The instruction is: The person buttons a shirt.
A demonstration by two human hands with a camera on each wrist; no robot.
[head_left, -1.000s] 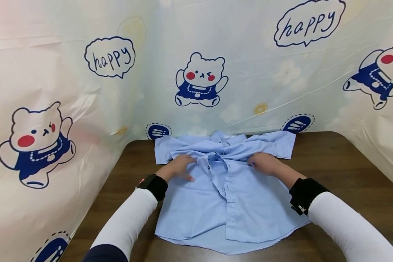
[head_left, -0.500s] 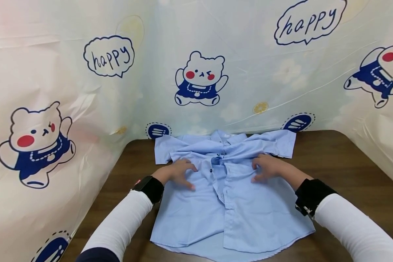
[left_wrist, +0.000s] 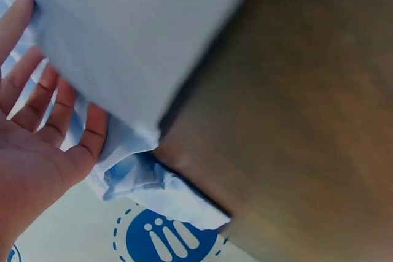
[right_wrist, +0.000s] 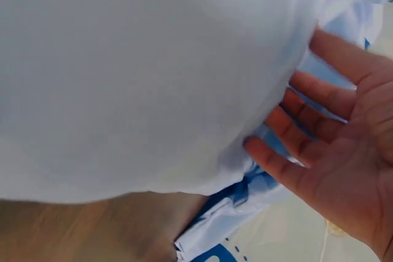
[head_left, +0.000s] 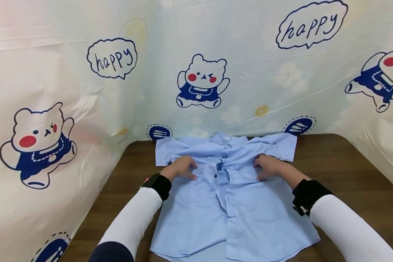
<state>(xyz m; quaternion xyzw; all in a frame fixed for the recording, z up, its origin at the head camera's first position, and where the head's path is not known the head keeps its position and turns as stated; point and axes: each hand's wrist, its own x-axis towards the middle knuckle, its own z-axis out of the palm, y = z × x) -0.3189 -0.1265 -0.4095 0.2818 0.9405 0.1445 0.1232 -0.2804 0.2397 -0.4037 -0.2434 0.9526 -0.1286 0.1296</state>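
A light blue short-sleeved shirt (head_left: 196,214) lies front up, collar at the far side and sleeves spread to both sides. Its front gapes a little along the middle, where a dark button (head_left: 215,175) shows. My left hand (head_left: 182,167) rests on the chest just below one sleeve; in the left wrist view its loosely extended fingers (left_wrist: 58,111) touch the cloth with their tips. Opposite it, my right hand (head_left: 268,166) touches the other half of the chest. The right wrist view shows those fingers (right_wrist: 285,133) spread, fingertips at a fold of the cloth.
A brown wooden table (head_left: 124,203) carries the shirt. Behind and on both sides hangs a pale printed curtain (head_left: 249,72) with bears and speech bubbles, right up to the table's far edge. Black bands (head_left: 158,185) wrap both wrists.
The shirt's lower hem has slid toward the near edge and the creases across the chest have flattened. Both hands have shifted slightly over the cloth, the right one a little outward.
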